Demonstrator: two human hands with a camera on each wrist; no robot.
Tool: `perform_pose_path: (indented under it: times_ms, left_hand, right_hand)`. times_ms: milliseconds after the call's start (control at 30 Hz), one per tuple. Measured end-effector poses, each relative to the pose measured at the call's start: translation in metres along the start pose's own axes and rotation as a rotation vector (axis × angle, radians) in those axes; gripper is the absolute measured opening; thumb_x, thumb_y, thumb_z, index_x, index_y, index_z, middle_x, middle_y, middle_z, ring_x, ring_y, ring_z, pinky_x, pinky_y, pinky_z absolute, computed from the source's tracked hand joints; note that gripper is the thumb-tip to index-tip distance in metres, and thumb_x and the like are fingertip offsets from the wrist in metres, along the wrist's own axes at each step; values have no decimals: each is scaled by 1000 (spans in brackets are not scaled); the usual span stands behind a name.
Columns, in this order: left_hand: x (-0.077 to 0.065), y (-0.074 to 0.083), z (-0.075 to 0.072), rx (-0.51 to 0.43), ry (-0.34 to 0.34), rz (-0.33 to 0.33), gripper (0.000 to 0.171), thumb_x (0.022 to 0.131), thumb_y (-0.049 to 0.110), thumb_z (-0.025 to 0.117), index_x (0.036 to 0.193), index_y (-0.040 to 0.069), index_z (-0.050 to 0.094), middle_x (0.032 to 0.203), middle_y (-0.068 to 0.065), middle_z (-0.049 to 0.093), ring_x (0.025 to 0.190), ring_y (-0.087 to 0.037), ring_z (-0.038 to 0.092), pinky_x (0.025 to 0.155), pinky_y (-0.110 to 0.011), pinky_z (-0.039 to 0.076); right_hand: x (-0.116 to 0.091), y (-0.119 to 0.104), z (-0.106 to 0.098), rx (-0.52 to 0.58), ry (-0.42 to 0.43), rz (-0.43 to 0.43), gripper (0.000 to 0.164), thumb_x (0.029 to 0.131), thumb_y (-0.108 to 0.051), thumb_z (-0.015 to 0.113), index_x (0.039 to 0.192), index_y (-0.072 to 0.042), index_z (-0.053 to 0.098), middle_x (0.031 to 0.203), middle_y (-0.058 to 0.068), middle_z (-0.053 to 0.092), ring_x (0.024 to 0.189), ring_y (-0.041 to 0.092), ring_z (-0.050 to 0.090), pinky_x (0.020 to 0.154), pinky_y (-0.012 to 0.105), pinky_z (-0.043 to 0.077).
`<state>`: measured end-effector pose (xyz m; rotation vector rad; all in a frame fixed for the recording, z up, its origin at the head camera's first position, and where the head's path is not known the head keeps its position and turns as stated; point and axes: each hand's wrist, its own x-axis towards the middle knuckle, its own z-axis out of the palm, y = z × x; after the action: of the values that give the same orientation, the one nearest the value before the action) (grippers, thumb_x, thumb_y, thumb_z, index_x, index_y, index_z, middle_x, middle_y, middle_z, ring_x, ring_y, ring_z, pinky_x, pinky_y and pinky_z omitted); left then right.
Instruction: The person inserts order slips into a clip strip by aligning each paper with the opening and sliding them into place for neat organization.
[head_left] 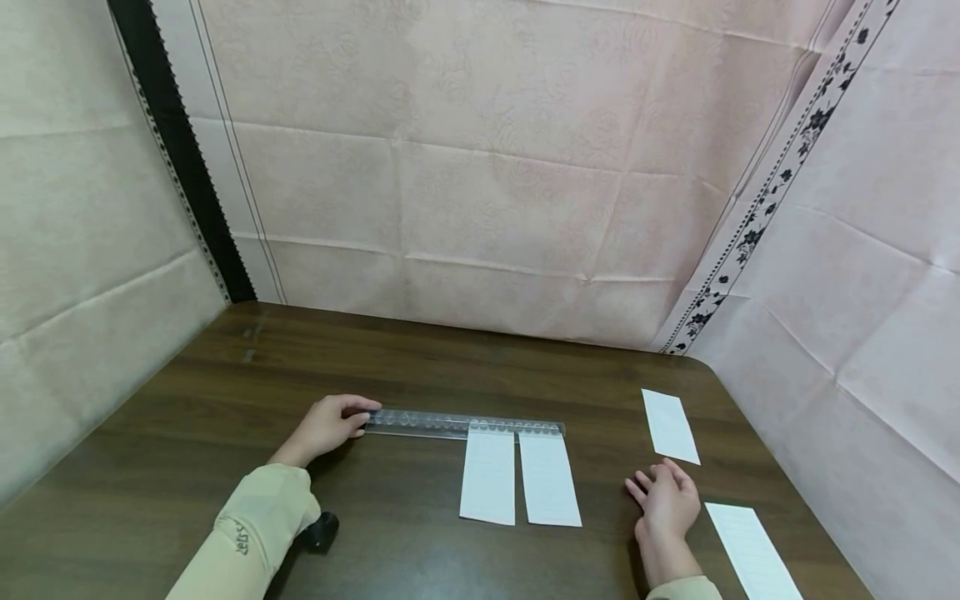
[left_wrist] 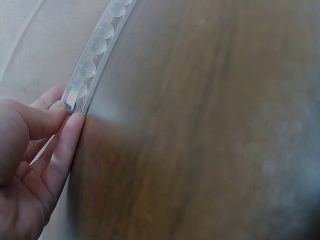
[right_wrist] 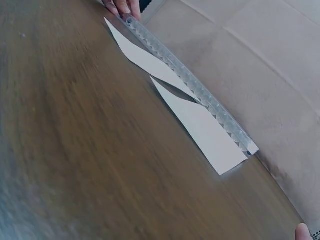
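Note:
My left hand (head_left: 330,427) pinches the left end of a clear plastic ticket rail (head_left: 423,422), thumb on one side and fingers on the other. A row of round, see-through beads runs inside the rail, plain in the left wrist view. Two white paper slips, a left one (head_left: 489,479) and a right one (head_left: 551,482), extend from the rail's right half toward me, their top edges at the beads. Off to the right, my right hand (head_left: 667,504) has loosely bent fingers and holds nothing. Its fingertips are close to the near edge of a loose white slip (head_left: 670,425).
Another loose white slip (head_left: 753,550) lies near the right edge of the brown wooden table (head_left: 397,533). Patterned cloth (head_left: 480,208) hangs behind and at both sides. A small black object (head_left: 321,533) shows beside the left sleeve.

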<state>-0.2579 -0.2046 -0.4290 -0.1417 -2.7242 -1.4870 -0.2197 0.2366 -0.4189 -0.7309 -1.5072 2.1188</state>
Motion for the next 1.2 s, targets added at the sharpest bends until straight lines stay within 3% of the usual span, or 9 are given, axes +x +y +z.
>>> perform_pose_path:
  times_ms: [567, 1200]
  left_hand:
    - [-1, 0, 1, 6, -7, 0, 22, 91, -1, 57, 110, 3, 67, 110, -16, 61, 81, -16, 62, 67, -26, 54]
    - [-1, 2, 0, 12, 0, -16, 23, 91, -1, 57, 110, 4, 67, 111, -15, 61, 82, -15, 61, 68, -27, 54]
  right_hand:
    - [12, -3, -3, 49, 53, 2, 20, 89, 2, 40, 107, -4, 46, 109, 9, 41, 60, 8, 58, 54, 25, 54]
    - [23, -8, -4, 70, 94, 40, 19, 90, -2, 42, 107, -9, 45, 107, 2, 41, 67, 10, 55, 55, 27, 55]
